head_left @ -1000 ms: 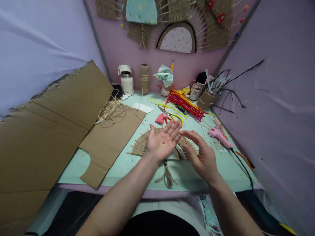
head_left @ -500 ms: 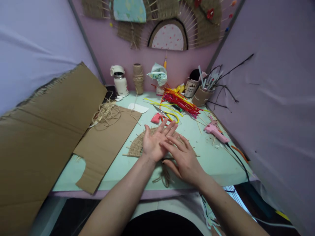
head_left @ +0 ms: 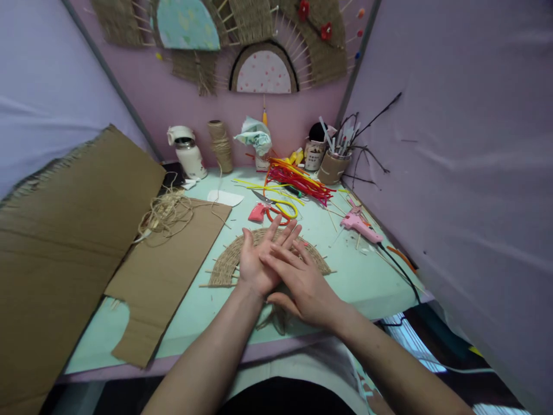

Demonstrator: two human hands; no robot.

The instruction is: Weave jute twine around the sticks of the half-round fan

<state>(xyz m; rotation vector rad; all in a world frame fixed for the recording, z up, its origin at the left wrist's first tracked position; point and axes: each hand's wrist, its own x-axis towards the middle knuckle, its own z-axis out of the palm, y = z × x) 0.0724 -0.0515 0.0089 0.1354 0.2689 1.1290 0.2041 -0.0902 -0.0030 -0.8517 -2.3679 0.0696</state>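
My left hand (head_left: pixel 261 262) is turned palm up with its fingers spread, holding nothing. Across its palm rest the outstretched fingers of my right hand (head_left: pixel 305 285), which faces down and looks free of any object. Both hands hover over a half-round fan woven from twine (head_left: pixel 224 262), with thin sticks poking from its edge; its middle is hidden beneath them. A twine tassel (head_left: pixel 276 320) shows below my right hand. Just past my fingertips lie scissors (head_left: pixel 283 208) with yellow and red handles and a small pink-red piece (head_left: pixel 257 212).
Cardboard (head_left: pixel 173 259) with tangled twine (head_left: pixel 166 213) covers the left side. A pink glue gun (head_left: pixel 360 226) with a black cord lies right. Behind stand a white bottle (head_left: pixel 190 155), a twine spool (head_left: pixel 220 147), colourful pipe cleaners (head_left: pixel 302 183) and a pot of sticks (head_left: pixel 334 167).
The camera view has shifted, so the scene sits further left. My right hand's fingers have slid further across my left palm.
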